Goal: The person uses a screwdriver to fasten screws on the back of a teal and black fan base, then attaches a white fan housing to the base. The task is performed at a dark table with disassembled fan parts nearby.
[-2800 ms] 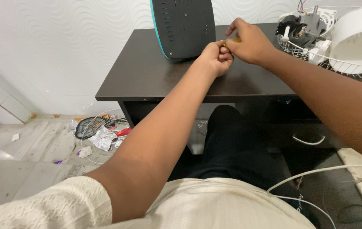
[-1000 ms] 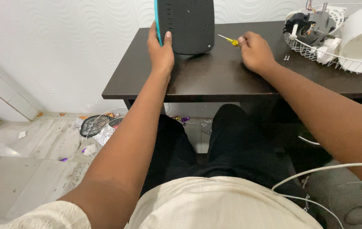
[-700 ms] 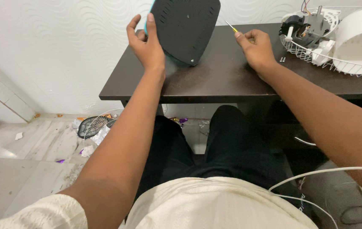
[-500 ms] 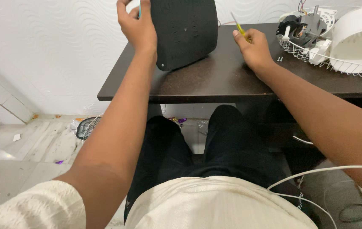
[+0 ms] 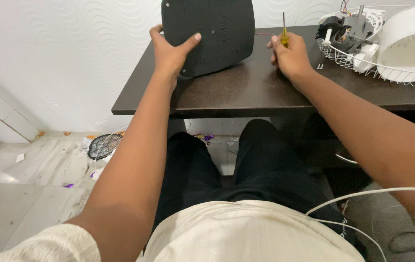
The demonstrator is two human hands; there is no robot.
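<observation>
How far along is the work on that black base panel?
Done, by the look of it: a fan motor already lies stripped in the wire guard, and two loose screws lie on the table. In hand: the left hand props the black panel upright; the right hand holds a yellow screwdriver, tip up. Left: the tip is not on the panel yet.

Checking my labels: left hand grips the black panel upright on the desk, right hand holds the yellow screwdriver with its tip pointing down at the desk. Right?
One thing is off: the head view shows the screwdriver in the right hand with its tip pointing up, not down. The rest holds: the left hand grips the black panel upright on the desk.
</observation>
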